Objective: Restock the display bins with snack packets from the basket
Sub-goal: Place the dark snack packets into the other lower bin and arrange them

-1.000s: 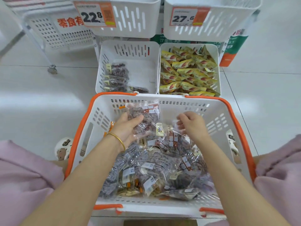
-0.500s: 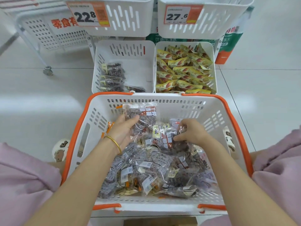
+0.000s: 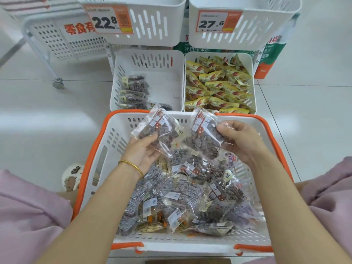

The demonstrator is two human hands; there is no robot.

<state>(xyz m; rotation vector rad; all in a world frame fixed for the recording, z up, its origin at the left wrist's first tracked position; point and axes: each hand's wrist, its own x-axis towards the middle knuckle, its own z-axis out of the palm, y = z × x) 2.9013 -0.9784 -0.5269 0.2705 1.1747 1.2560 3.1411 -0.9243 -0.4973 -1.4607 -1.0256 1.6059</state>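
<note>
A white basket with an orange rim sits in front of me, holding several clear packets of dark snacks. My left hand grips one clear dark-snack packet raised over the basket's far side. My right hand holds a second such packet beside it. Beyond the basket, the lower left display bin has a few dark packets along its left side. The lower right bin is full of yellow packets.
Two upper white bins carry price tags reading 22.8 and 27.6. A white wheeled rack stands at the back left on the tiled floor. Green and orange cartons stand behind the bins. My knees in pink fabric flank the basket.
Both hands have risen from the pile, each lifting a dark-snack packet toward the basket's far rim. The right hand, earlier reaching into the pile, now holds a packet.
</note>
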